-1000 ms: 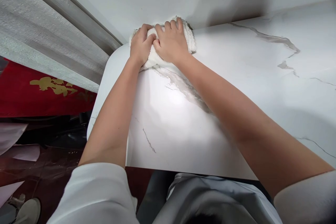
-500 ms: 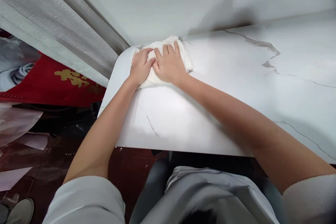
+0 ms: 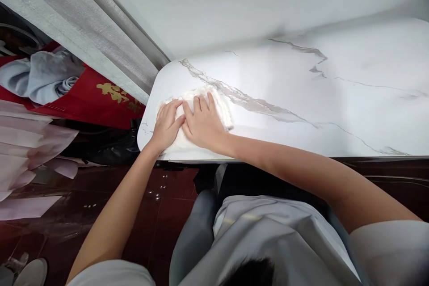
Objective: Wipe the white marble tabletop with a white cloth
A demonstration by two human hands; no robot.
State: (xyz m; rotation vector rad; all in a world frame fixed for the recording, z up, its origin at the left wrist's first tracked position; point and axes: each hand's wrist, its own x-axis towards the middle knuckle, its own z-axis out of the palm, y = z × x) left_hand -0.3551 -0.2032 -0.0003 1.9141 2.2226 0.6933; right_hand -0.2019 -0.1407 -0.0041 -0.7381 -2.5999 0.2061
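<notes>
A white fluffy cloth (image 3: pixel 221 106) lies on the white marble tabletop (image 3: pixel 301 94) near its front left corner. My left hand (image 3: pixel 166 125) presses flat on the cloth's left part, fingers stretched out. Beside it, touching it, my right hand (image 3: pixel 201 124) lies flat on the cloth's middle with fingers spread. Most of the cloth is hidden under both hands; only its far and right edges show.
A white wall (image 3: pixel 251 4) runs along the table's far side. A grey curtain (image 3: pixel 77 31) hangs at the left. Below it lie a red cloth with gold print (image 3: pixel 97 98) and a grey garment (image 3: pixel 43 76). The floor (image 3: pixel 100 205) is dark red tile.
Both hands have drawn the cloth from the far left corner by the wall toward the table's near edge. The view has pulled back with them.
</notes>
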